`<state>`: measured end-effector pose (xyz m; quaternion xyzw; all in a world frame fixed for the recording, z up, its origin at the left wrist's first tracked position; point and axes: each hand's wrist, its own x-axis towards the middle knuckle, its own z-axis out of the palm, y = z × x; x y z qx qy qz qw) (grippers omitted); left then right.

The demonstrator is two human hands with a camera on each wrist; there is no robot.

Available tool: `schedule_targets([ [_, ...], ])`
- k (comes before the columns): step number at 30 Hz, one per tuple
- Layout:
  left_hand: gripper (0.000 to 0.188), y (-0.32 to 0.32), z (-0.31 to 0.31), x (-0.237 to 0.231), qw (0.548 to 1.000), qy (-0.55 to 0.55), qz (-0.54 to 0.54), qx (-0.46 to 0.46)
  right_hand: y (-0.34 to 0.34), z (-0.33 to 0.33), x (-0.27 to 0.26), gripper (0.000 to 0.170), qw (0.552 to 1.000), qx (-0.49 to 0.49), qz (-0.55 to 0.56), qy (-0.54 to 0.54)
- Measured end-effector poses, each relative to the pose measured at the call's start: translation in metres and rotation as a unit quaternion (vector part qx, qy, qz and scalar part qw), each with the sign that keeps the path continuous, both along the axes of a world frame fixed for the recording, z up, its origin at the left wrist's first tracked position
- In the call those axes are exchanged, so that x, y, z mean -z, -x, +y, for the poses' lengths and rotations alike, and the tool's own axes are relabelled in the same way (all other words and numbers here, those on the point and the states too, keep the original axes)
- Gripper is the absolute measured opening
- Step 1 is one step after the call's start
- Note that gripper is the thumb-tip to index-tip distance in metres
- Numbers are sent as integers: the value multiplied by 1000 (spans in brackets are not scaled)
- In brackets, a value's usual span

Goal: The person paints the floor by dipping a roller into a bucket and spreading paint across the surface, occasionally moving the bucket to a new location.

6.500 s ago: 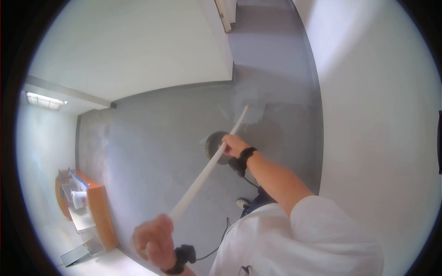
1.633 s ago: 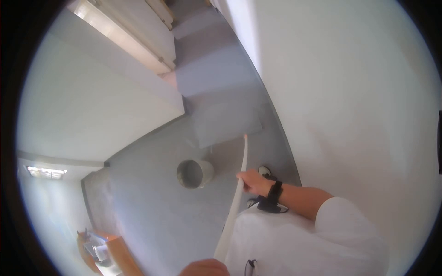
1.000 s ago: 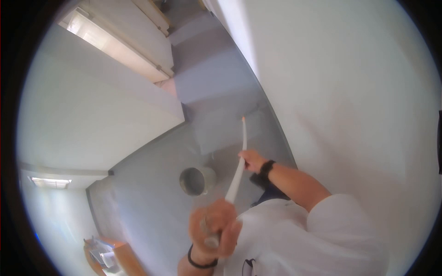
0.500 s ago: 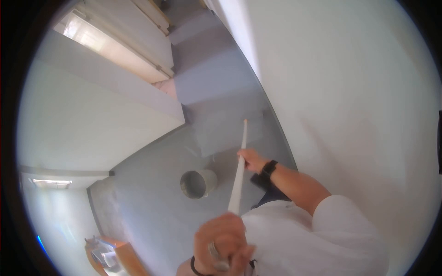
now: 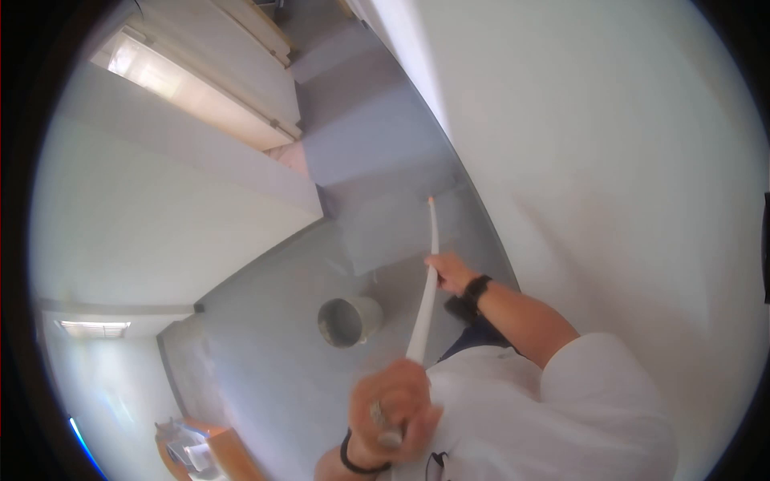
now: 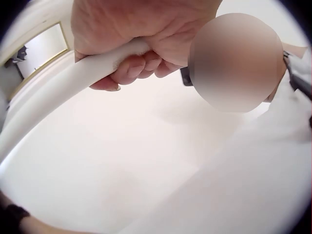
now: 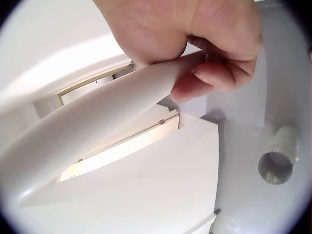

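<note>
A long white pole [image 5: 423, 321] runs away from the body over the grey floor, and its far end shows orange. My left hand [image 5: 391, 417] grips the near end, fingers curled round it; the left wrist view shows this hand [image 6: 141, 34] wrapped on the pole [image 6: 58, 87]. Farther along, my right hand [image 5: 453, 274] holds the pole, with thumb and fingers around it in the right wrist view, where the hand [image 7: 195, 34] is above the pole [image 7: 97, 107]. What the far end touches cannot be made out.
A round bucket [image 5: 370, 319] stands on the floor left of the pole. A tall white wall [image 5: 609, 160] rises at the right, another wall [image 5: 176, 184] at the left. Orange-brown furniture [image 5: 230, 453] is at lower left. A passage floor [image 5: 353, 112] extends ahead.
Since the earliest frame the view has turned, and the bucket, once partly behind my right hand, now shows left of the pole. Over the last second both hands and the pole's far end have shifted slightly right.
</note>
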<state>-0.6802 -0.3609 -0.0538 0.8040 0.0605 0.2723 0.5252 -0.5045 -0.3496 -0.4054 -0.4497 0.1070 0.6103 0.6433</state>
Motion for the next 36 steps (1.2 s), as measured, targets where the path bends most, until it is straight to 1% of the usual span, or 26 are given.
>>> schedule_targets([
  [1, 11, 11, -11, -8, 999, 6, -8, 40, 15, -20, -8, 11, 1000, -4, 11, -14],
  [2, 11, 18, -20, -19, 999, 7, -8, 43, 30, -36, -13, 11, 1000, -4, 19, 1],
  [4, 31, 20, -24, -48, 994, 56, -23, 92, 49, -51, -29, 12, 998, -5, 46, 40],
  [5, 31, 22, -24, -53, 993, 56, -25, 99, 56, -55, -36, 12, 998, 3, 45, 40],
  [7, 29, 25, -22, -61, 978, 47, -34, 201, 64, -62, -50, 15, 996, 11, 34, 81],
  [8, 29, 23, -21, -66, 976, 46, -36, 209, 61, -64, -57, 11, 995, 13, 56, 82],
  [10, 28, 21, -15, -72, 959, 34, -5, 282, 67, -64, -52, 11, 995, 19, 49, 88],
  [11, 28, 23, -16, -68, 957, 33, -8, 289, 69, -66, -50, 11, 994, 15, 43, 97],
  [13, 24, 24, -21, -53, 958, 19, -68, 278, 70, -73, -44, 11, 997, 25, 38, 69],
  [15, 25, 50, -46, -25, 958, 11, -70, 279, 93, -93, -24, 12, 998, 34, 33, 31],
  [17, 25, 47, -45, -17, 959, 6, -66, 274, 81, -72, -9, 16, 997, 78, 21, -13],
  [18, 23, 42, -46, -13, 965, -24, -38, 257, 75, -67, -1, 16, 996, 82, 18, -23],
  [19, 25, 37, -46, -9, 970, -55, -9, 238, 68, -61, 5, 16, 996, 84, 20, -24],
  [20, 25, 36, -53, 2, 969, -57, -7, 240, 64, -57, 24, 15, 995, 94, 17, -33],
  [21, 27, 33, -61, 16, 977, -52, -16, 207, 61, -54, 34, 15, 994, 103, 15, -43],
  [22, 29, 30, -68, 27, 983, -48, -26, 173, 57, -54, 43, 15, 993, 105, 17, -47],
  [23, 29, 29, -72, 36, 983, -53, -24, 175, 54, -55, 48, 15, 993, 112, 9, -28],
  [25, 19, 9, -73, 44, 982, -94, -17, 164, 30, -50, 53, 15, 993, 117, 0, -5],
  [26, 23, -15, -70, 40, 985, -65, -9, 162, 8, -43, 52, 15, 993, 116, -5, 5],
  [27, 23, -25, -74, 46, 985, -63, -9, 158, -3, -44, 41, 15, 993, 116, -13, 11],
  [29, 30, -44, -79, 53, 977, -76, -43, 193, -24, -52, 21, 16, 995, 94, -34, 19],
  [31, 32, -48, -77, 48, 976, -89, -29, 198, -30, -60, 5, 15, 994, 79, -15, -75],
  [33, 35, -53, -73, 43, 973, -101, -19, 207, -16, -78, -51, 13, 988, 67, 54, -126],
  [34, 34, -56, -68, 42, 966, -81, -23, 243, -7, -95, -92, 11, 991, 52, -11, -124],
  [35, 35, -58, -63, 41, 958, -61, -27, 278, -1, -112, -118, 10, 992, 35, -6, -123],
  [36, 35, -64, -54, 39, 959, -60, -32, 274, 5, -128, -144, 9, 992, 18, -2, -122],
])
